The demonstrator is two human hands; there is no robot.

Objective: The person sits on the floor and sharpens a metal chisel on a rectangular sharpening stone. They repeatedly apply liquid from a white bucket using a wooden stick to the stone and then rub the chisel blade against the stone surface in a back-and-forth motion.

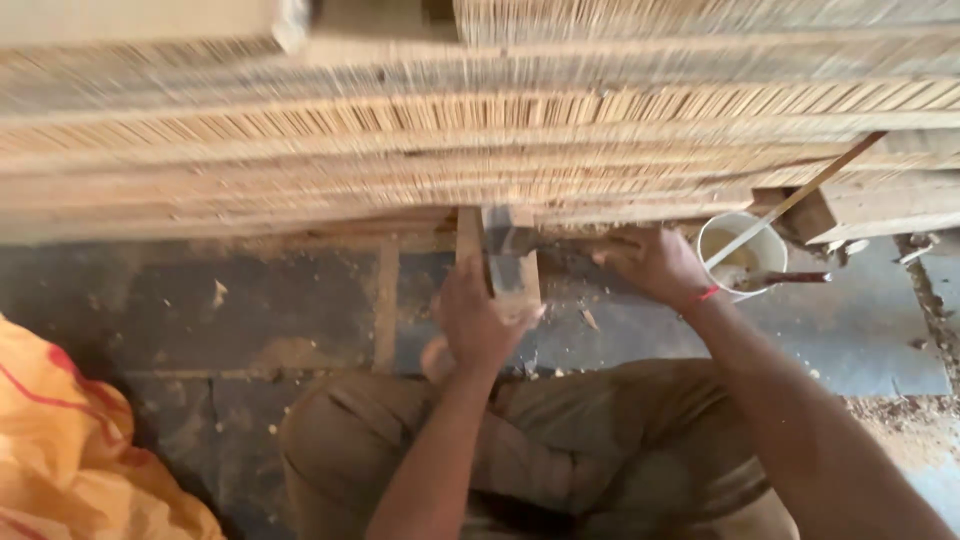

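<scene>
A wooden block (512, 262) is gripped upright in the left hand (478, 322), near the middle of the floor (250, 310), apparently steadied against the stacked slatted panels (480, 130) beyond. The right hand (655, 262) is pressed to the stack's lower edge, fingers curled; what it holds cannot be told. One white cup (745, 255) with one stick (795, 195) stands at the right.

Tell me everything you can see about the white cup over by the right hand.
The white cup is a small round container, plastic by its look, standing upright on the grey floor just below the stacked slatted wood panels. Something pale and yellowish lies inside it. A thin wooden stick leans out of it, slanting up to the right, and a darker tool rests across its rim. The right hand is close beside it, apparently not touching.
</scene>
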